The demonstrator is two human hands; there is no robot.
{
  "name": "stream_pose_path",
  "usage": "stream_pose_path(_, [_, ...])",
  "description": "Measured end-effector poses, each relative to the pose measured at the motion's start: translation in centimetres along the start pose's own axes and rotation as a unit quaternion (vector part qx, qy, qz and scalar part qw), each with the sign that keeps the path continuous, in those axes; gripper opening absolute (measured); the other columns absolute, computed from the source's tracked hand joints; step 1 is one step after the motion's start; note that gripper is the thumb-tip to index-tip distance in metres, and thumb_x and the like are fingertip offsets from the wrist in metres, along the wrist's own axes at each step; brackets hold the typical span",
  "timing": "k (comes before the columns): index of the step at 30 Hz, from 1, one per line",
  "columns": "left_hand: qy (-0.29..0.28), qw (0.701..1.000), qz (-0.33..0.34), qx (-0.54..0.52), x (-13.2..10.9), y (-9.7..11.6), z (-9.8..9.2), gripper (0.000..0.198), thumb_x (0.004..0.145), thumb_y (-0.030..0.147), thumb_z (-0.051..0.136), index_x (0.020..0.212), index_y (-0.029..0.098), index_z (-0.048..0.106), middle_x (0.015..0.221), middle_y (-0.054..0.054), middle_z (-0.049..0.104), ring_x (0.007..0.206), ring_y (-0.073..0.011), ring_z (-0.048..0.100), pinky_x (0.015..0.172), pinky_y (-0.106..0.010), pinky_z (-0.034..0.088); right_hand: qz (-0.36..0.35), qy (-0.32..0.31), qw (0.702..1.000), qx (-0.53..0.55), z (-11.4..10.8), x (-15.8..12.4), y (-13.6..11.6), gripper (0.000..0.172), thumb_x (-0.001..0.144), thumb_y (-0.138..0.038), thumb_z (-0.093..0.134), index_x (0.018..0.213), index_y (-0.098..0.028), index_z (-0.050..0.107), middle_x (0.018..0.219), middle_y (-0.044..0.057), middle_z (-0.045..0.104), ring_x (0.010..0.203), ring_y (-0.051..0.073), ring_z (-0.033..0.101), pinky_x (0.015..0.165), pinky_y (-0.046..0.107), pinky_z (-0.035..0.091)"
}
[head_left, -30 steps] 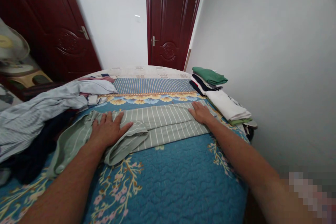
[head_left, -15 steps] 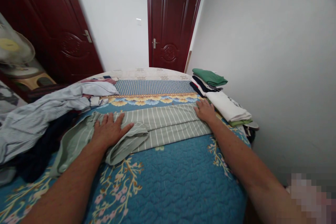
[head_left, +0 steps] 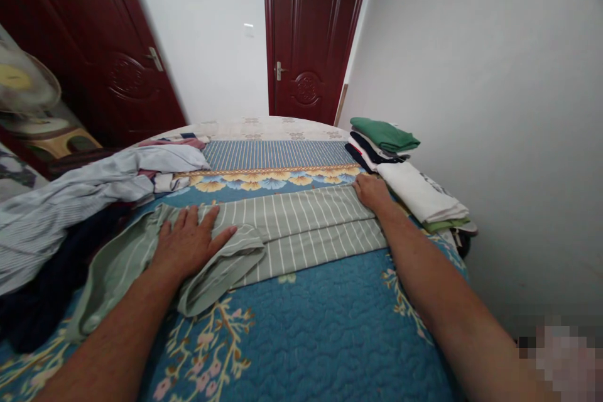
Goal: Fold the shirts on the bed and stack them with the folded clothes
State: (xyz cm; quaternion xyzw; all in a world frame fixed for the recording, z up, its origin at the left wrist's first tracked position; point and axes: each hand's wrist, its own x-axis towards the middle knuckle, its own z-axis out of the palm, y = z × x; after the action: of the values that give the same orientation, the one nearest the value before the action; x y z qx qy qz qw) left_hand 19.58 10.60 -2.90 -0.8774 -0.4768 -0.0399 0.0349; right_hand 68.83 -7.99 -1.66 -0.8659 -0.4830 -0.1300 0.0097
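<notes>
Pressing striped garment (head_left: 306,217) with spread left hand (head_left: 185,243); touching far end with curled right hand (head_left: 372,193), can't tell if pinching. Flanked by loose clothes (head_left: 97,183), folded stack (head_left: 419,191).

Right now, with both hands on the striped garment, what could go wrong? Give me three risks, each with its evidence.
1. The striped garment is bunched and flared around the left hand, so pressing there could set creases.
2. The right hand is close to the white folded cloth; a careless sweep might knock it askew.
3. The loose dark cloth lies close to the garment's flared end and could get caught up with it.
</notes>
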Motion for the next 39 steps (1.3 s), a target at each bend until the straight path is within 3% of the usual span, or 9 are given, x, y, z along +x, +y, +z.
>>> stream_pose_path(5, [-0.009, 1.0, -0.008, 0.001, 0.0, 0.0, -0.1, 0.094, 0.095, 0.083, 0.03, 0.169, 0.026, 0.041, 0.172, -0.023, 0.038, 0.16, -0.048, 0.029, 0.123, -0.069, 0.025, 0.077, -0.01, 0.997, 0.001, 0.2, 0.1, 0.5, 0.034, 0.109, -0.039, 0.05, 0.122, -0.016, 0.07, 0.121, 0.019, 0.076, 0.117, 0.029, 0.069, 0.098, 0.038, 0.048])
stream_pose_path(10, [0.0, 1.0, -0.004, -0.016, 0.0, 0.1, -0.2, 0.095, 0.094, 0.083, 0.031, 0.168, 0.025, 0.043, 0.172, -0.022, 0.038, 0.16, -0.0491, 0.028, 0.124, -0.07, 0.022, 0.083, 0.031, 0.996, -0.001, -0.5, -0.2, 0.4, 0.031, 0.106, -0.033, 0.052, 0.117, -0.016, 0.075, 0.122, 0.02, 0.074, 0.115, 0.031, 0.068, 0.096, 0.04, 0.049])
stream_pose_path(14, [-0.005, 1.0, -0.002, -0.017, -0.1, 0.3, -0.5, 0.095, 0.095, 0.083, 0.03, 0.168, 0.024, 0.043, 0.173, -0.023, 0.037, 0.16, -0.0494, 0.028, 0.123, -0.071, 0.023, 0.049, 0.063, 0.997, 0.008, -1.2, -1.2, -0.5, 0.033, 0.103, -0.03, 0.051, 0.121, -0.015, 0.075, 0.126, 0.02, 0.073, 0.122, 0.032, 0.064, 0.104, 0.041, 0.047])
stream_pose_path(20, [-0.012, 1.0, -0.006, -0.028, -0.7, 0.9, -1.2, 0.095, 0.096, 0.085, 0.029, 0.168, 0.025, 0.041, 0.173, -0.024, 0.035, 0.161, -0.0491, 0.027, 0.124, -0.07, 0.02, -0.02, -0.007, 0.999, 0.023, 0.0, -3.7, -1.2, 0.051, 0.108, -0.043, 0.04, 0.141, -0.014, 0.066, 0.143, 0.021, 0.067, 0.136, 0.032, 0.057, 0.114, 0.047, 0.043])
stream_pose_path(24, [-0.006, 0.998, -0.01, -0.064, -0.9, 0.9, -1.2, 0.094, 0.095, 0.086, 0.036, 0.167, 0.025, 0.044, 0.172, -0.024, 0.037, 0.16, -0.0498, 0.029, 0.125, -0.07, 0.02, 0.049, 0.048, 0.998, 0.015, 0.3, -4.5, 0.0, 0.05, 0.104, -0.033, 0.037, 0.133, -0.008, 0.07, 0.131, 0.028, 0.07, 0.129, 0.037, 0.061, 0.109, 0.054, 0.047])
stream_pose_path(26, [0.008, 0.996, -0.008, -0.087, -0.8, 0.7, -1.1, 0.089, 0.096, 0.082, 0.042, 0.162, 0.023, 0.05, 0.17, -0.023, 0.042, 0.158, -0.0484, 0.034, 0.125, -0.068, 0.023, 0.019, 0.098, 0.994, 0.046, -0.6, -4.9, -0.8, 0.049, 0.101, -0.029, 0.039, 0.133, -0.007, 0.069, 0.131, 0.028, 0.07, 0.129, 0.037, 0.062, 0.112, 0.054, 0.046])
stream_pose_path(31, [0.07, 0.979, 0.074, -0.178, -1.0, 0.2, -2.1, 0.057, 0.101, 0.049, 0.055, 0.146, 0.016, 0.065, 0.15, -0.015, 0.066, 0.142, -0.0303, 0.057, 0.124, -0.044, 0.038, -0.206, 0.172, 0.943, 0.195, -4.7, -9.1, -9.6, 0.042, 0.103, -0.03, 0.044, 0.133, -0.023, 0.072, 0.14, 0.016, 0.068, 0.139, 0.031, 0.057, 0.12, 0.057, 0.044])
stream_pose_path(35, [0.073, 0.962, 0.133, -0.229, -1.9, 0.4, -3.3, 0.041, 0.1, 0.037, 0.058, 0.131, 0.018, 0.074, 0.124, -0.01, 0.079, 0.118, -0.026, 0.07, 0.11, -0.039, 0.049, -0.367, 0.112, 0.893, 0.237, -6.9, -13.9, -18.2, 0.036, 0.104, -0.028, 0.05, 0.131, -0.028, 0.075, 0.16, 0.01, 0.055, 0.152, 0.031, 0.045, 0.123, 0.058, 0.042])
stream_pose_path(39, [0.03, 0.957, 0.178, -0.228, -2.6, 0.5, -3.2, 0.036, 0.095, 0.042, 0.066, 0.122, 0.021, 0.079, 0.118, -0.01, 0.08, 0.112, -0.0256, 0.071, 0.101, -0.037, 0.052, -0.399, 0.05, 0.889, 0.221, -7.5, -15.7, -22.8, 0.038, 0.105, -0.032, 0.053, 0.137, -0.026, 0.074, 0.164, 0.012, 0.05, 0.153, 0.034, 0.042, 0.125, 0.057, 0.038])
